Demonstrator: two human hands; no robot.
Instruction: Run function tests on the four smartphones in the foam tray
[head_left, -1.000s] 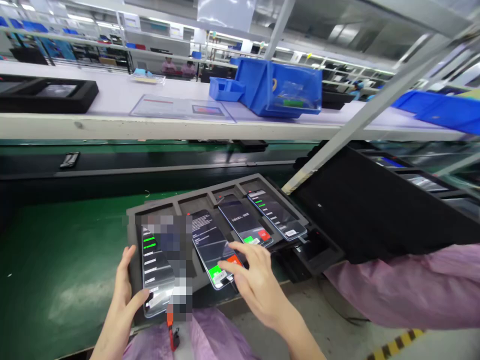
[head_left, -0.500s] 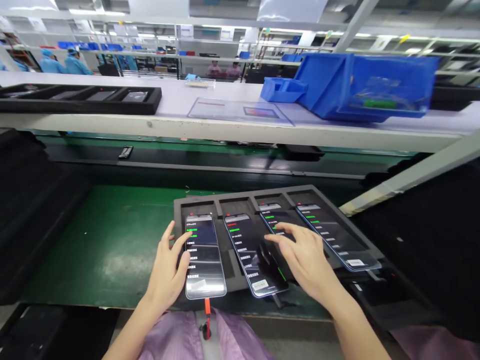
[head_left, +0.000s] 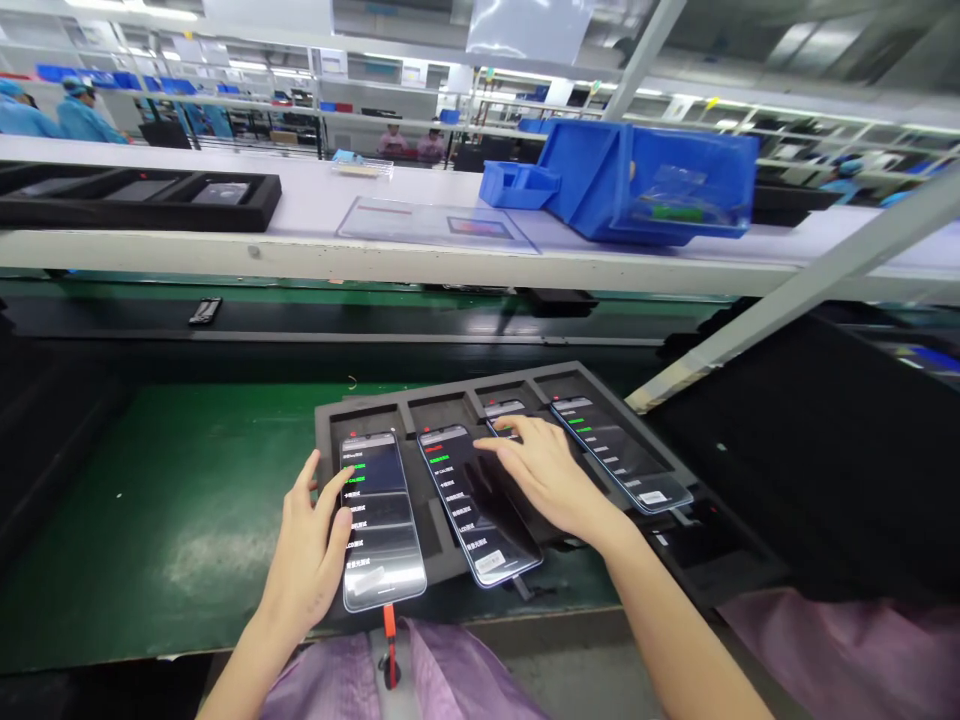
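Note:
A black foam tray lies on the green bench and holds several lit phones side by side. My left hand rests against the left edge of the leftmost phone, thumb on its screen, fingers apart. My right hand lies flat with fingers stretched out over the third phone, fingertips on its screen near the top. The second phone lies between my hands. The rightmost phone shows a list with green lines. Neither hand holds anything.
A black conveyor carries a small dark device. Behind it a white shelf holds a black tray, a clear sheet and blue bins. A slanted black tray stands at right. People in blue work far left.
My right hand slid up from the lower part of the second phone onto the upper part of the third. My left thumb moved onto the leftmost phone's screen. The view shifted.

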